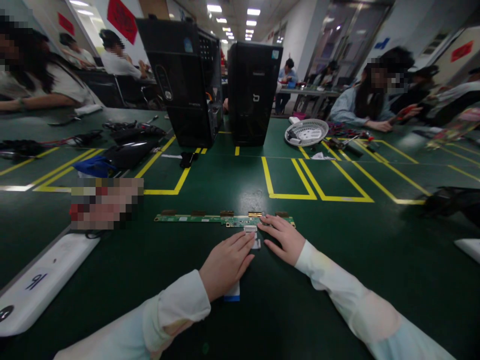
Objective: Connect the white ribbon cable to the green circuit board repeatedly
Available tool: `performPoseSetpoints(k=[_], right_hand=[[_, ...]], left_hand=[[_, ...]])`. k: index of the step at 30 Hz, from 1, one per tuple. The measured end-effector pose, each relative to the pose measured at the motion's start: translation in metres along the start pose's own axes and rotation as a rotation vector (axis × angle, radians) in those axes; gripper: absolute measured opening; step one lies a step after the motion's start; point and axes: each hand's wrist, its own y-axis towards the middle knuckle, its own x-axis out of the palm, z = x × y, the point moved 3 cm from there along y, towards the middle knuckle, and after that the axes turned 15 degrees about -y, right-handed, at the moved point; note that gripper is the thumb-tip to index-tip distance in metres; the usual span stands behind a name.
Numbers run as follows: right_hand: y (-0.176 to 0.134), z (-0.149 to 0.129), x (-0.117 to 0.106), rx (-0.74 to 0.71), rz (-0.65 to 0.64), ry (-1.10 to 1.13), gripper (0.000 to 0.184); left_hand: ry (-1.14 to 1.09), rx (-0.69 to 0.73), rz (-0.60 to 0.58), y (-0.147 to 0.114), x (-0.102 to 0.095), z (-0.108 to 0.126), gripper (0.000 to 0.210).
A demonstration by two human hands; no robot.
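Note:
A long, narrow green circuit board (204,219) lies crosswise on the table, with brown film tabs along its far edge. At its near edge is a white connector (250,228). My left hand (227,262) is over a white flat ribbon cable (232,292), its fingers together on the cable close to the connector. A blue end of the cable shows below that hand; the middle is hidden under it. My right hand (283,238) rests with spread fingers on the right part of the board, its fingertips touching it.
Two black computer towers (250,95) stand beyond the board. A white basket (306,132) and tools are at the back right. Cables, a blue-and-black item (95,166) and a white device (48,280) lie left. Yellow tape (292,196) marks the green table. Other people sit around.

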Motion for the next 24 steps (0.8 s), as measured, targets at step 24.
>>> performPoseSetpoints(k=[24], right_hand=[[-0.0017,0.0014,0.0021,0.006,-0.022,0.046,0.045]], left_hand=[[0.037,0.016,0.016,0.0067,-0.0019,-0.0016,0.042]])
